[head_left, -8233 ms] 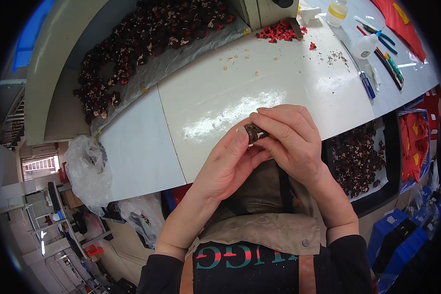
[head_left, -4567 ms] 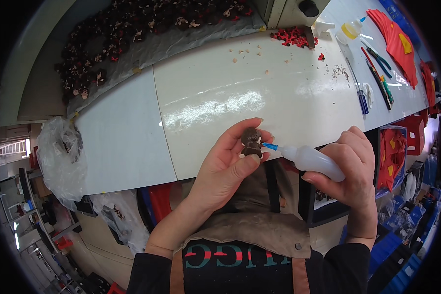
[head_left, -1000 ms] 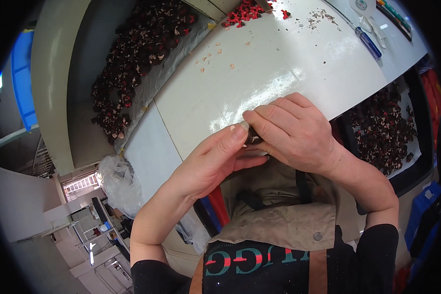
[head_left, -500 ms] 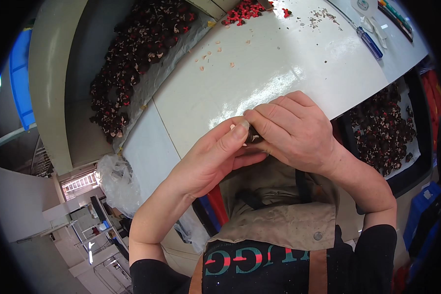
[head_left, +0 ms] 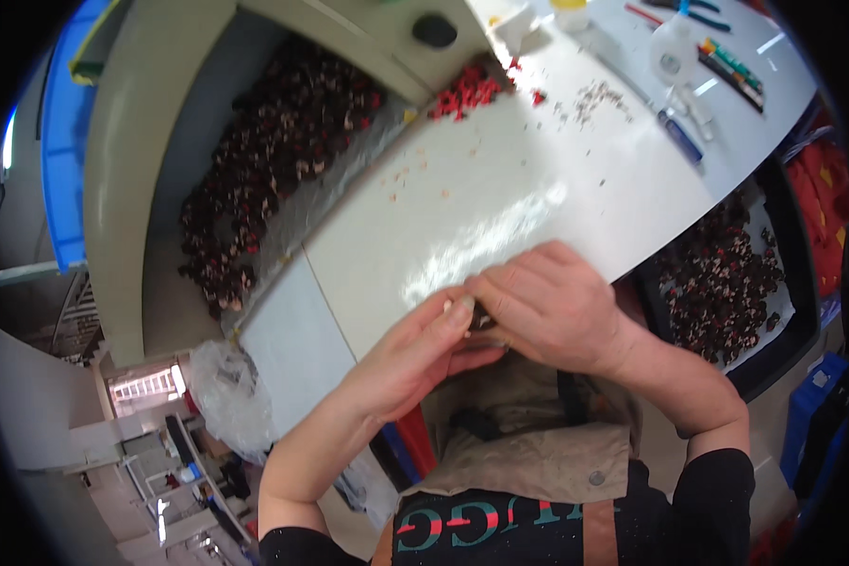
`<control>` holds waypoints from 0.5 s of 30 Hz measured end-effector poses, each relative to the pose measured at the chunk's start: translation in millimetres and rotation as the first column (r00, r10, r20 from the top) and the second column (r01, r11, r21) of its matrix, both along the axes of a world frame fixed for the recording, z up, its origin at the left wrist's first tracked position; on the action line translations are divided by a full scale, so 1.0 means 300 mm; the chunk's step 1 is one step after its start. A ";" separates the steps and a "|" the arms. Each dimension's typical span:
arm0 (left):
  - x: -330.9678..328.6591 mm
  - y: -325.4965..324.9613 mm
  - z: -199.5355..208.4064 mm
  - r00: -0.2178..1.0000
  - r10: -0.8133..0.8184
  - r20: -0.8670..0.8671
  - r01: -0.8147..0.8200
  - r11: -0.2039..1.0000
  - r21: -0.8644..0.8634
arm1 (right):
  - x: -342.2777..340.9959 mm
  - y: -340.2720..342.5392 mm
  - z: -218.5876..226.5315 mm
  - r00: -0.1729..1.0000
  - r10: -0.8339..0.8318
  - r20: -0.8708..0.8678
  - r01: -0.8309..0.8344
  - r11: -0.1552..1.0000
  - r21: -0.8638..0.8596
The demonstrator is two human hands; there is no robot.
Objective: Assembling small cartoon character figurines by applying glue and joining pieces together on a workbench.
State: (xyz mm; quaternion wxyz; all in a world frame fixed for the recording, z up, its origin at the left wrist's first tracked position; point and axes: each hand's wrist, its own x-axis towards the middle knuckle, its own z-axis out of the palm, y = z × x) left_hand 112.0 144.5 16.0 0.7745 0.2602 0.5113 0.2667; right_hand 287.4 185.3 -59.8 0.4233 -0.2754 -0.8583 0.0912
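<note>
Both hands meet above the near edge of the white table. Between them is a small dark brown piece with a pale bit beside it, mostly hidden by fingers; its exact kind cannot be made out. My left hand pinches the dark piece, thumb on top. My right hand curls around the piece's other side with thumb and fingers closed. Beyond the hands, pale crumbs are scattered on the tabletop.
A heap of dark pieces with pale and red bits fills a bin at the left. Red pieces lie at the back. A blue-handled screwdriver and pliers lie far right. A black tray holds more dark pieces.
The view has tilted, so more of the table's far end shows and the hands appear lower. Both hands keep their grip on the dark piece.
</note>
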 end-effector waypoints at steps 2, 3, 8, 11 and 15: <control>0.026 -0.009 0.021 1.000 -0.007 0.019 0.007 1.000 0.006 | 0.024 -0.007 0.021 0.998 0.042 -0.040 -0.044 0.998 -0.044; 0.031 -0.009 0.028 1.000 -0.008 0.014 0.009 1.000 -0.013 | 0.031 -0.010 0.025 0.999 0.035 -0.033 -0.037 0.999 -0.040; 0.035 -0.028 0.105 1.000 -0.008 -0.009 0.007 0.999 -0.041 | 0.026 -0.030 0.087 0.999 0.025 -0.037 -0.026 0.999 -0.019; 0.038 -0.027 0.151 1.000 -0.016 0.000 0.016 1.000 -0.024 | 0.026 -0.030 0.136 0.999 0.026 -0.032 -0.027 0.999 -0.027; 0.033 -0.035 0.198 1.000 -0.025 0.009 0.025 0.999 -0.019 | 0.022 -0.041 0.184 0.999 0.030 -0.044 -0.032 0.999 -0.041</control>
